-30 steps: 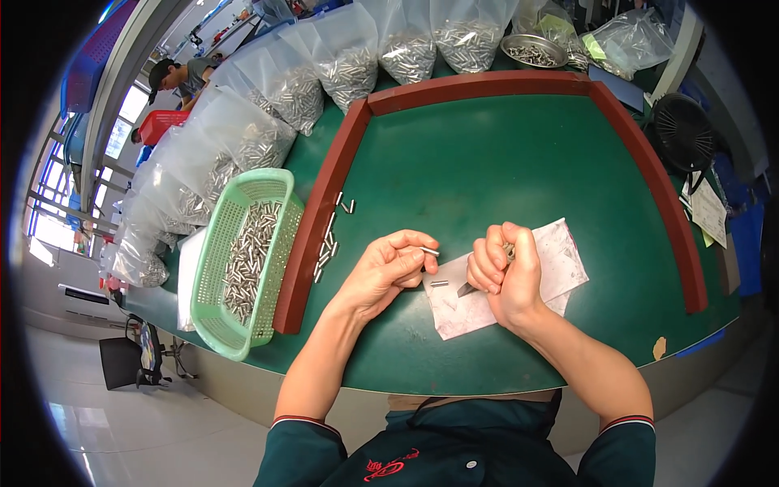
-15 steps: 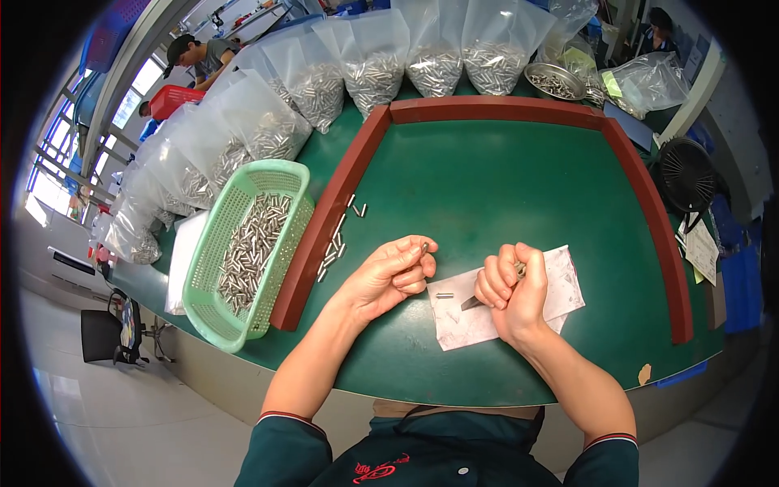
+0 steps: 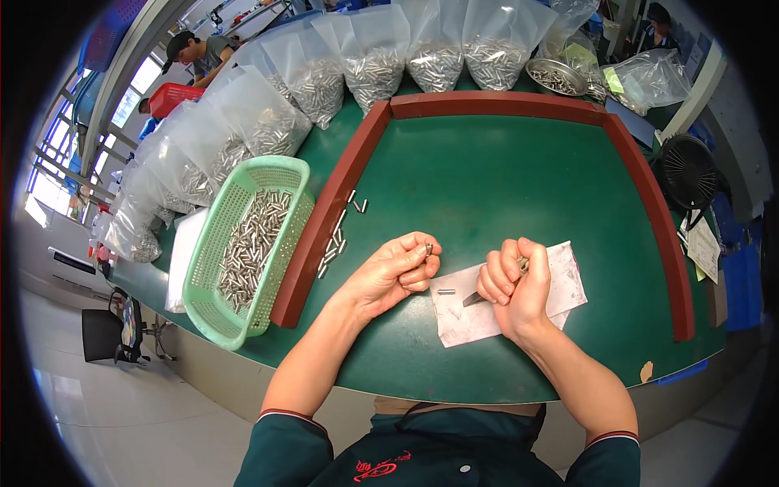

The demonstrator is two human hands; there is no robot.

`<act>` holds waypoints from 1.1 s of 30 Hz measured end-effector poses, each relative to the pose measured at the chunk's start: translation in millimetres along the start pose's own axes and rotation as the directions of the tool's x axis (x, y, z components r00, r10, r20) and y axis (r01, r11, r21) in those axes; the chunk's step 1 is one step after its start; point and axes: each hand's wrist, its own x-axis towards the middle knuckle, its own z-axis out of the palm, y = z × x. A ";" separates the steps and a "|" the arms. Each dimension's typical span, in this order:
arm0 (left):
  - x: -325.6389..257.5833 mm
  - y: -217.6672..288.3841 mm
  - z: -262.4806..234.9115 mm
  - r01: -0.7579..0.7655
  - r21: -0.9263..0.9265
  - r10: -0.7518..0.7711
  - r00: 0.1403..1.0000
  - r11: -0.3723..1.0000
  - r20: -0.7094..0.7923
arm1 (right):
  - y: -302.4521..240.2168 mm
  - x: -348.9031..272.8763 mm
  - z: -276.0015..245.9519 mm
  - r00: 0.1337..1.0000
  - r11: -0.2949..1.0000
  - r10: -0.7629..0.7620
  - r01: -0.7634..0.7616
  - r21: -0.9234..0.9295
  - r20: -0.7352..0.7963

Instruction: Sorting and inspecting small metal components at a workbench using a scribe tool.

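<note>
Fingers [image 3: 416, 240] of the left hand [image 3: 391, 273] pinch a small silver metal cylinder [image 3: 428, 251] above the green surface [image 3: 487, 183], near a stained white sheet [image 3: 565, 278]; the right hand [image 3: 519, 290] curls its fingers around a pointed grey metal tool [image 3: 472, 299]. A steady pinch clear of its tip seems best.

A black fan [image 3: 686, 172] stands on the right of the green counter [image 3: 495, 183], outside the red-brown frame [image 3: 652, 223], with a printed paper sheet [image 3: 703, 253] near it. At far left, a black office chair [image 3: 100, 335] stands on the pale floor [image 3: 77, 430]. Beyond, a co-worker in a dark cap [image 3: 219, 55] leans forward near a red plastic bin [image 3: 171, 99]; a bright window [image 3: 148, 75] shows farther left. Another person [image 3: 659, 34] appears at upper right.
</note>
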 end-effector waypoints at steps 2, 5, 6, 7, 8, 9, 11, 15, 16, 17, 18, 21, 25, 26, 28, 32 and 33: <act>-1.0 -0.3 -2.4 -0.001 0.046 0.000 1.000 0.999 0.016 | 1.6 0.3 0.7 1.000 1.000 0.003 -0.003 0.002 0.000; -0.9 -0.8 -0.6 -0.001 0.098 -0.001 1.000 0.995 0.016 | 2.0 0.2 -0.2 1.000 1.000 -0.004 0.004 -0.004 0.005; -0.3 -1.4 0.1 0.003 0.098 -0.004 1.000 0.995 0.016 | 1.8 0.2 -0.7 1.000 1.000 -0.008 0.008 -0.005 0.005; -0.7 -1.9 0.4 -0.005 0.135 0.003 1.000 0.991 0.012 | 2.1 0.0 -0.6 1.000 1.000 -0.012 0.012 -0.008 0.005; -1.0 -2.5 0.9 -0.013 0.171 0.011 1.000 0.985 0.009 | 2.4 -0.3 -0.6 1.000 1.000 -0.012 0.012 -0.007 0.004; -1.6 -3.0 1.6 -0.011 0.171 0.009 1.000 0.985 0.009 | 2.7 -0.6 -0.7 1.000 1.000 -0.011 0.011 -0.006 0.008; -1.9 -3.9 3.0 -0.017 0.234 0.022 1.000 0.972 -0.018 | 2.8 -0.6 -0.6 1.000 1.000 -0.009 0.009 -0.003 0.011; -2.2 -5.6 3.4 -0.042 0.288 0.051 0.998 0.957 -0.025 | 2.4 -0.8 0.2 1.000 1.000 -0.011 0.011 -0.011 0.008; -3.0 -3.8 5.5 -0.012 0.297 0.025 0.999 0.955 -0.040 | 2.4 -1.4 -0.2 1.000 1.000 -0.009 0.009 -0.017 0.005; -3.4 -2.1 7.5 0.018 0.305 -0.001 0.998 0.952 -0.056 | 2.6 -1.0 -0.5 1.000 1.000 -0.007 0.007 -0.015 -0.002; -3.2 -0.5 9.7 0.007 0.316 0.014 0.998 0.949 -0.064 | 2.9 0.1 -0.7 1.000 1.000 -0.010 0.010 -0.006 0.008; -3.7 -0.6 12.0 -0.036 0.491 0.098 0.990 0.871 -0.102 | 2.7 0.1 -1.8 1.000 1.000 -0.014 0.014 0.004 0.021; -8.2 -5.8 19.4 -0.079 0.939 0.339 0.940 0.334 -0.042 | 3.2 0.6 -2.1 0.999 1.000 -0.015 0.015 -0.002 0.031; -8.8 -6.6 27.1 -0.075 0.979 0.379 0.925 0.190 -0.003 | 2.8 1.1 -3.5 0.999 1.000 -0.019 0.019 -0.009 0.034; -10.3 -8.4 32.1 -0.113 0.993 0.356 0.929 0.014 0.101 | 2.1 1.3 -3.4 0.999 1.000 -0.015 0.015 -0.007 0.031; -11.1 -13.8 32.6 -0.165 0.981 0.295 0.937 -0.099 0.188 | 1.3 0.9 -2.0 1.000 1.000 -0.001 0.001 0.000 0.031; -11.4 -15.0 31.0 -0.167 0.981 0.289 0.938 -0.099 0.189 | 1.8 1.3 -2.1 1.000 1.000 -0.004 0.004 0.003 0.027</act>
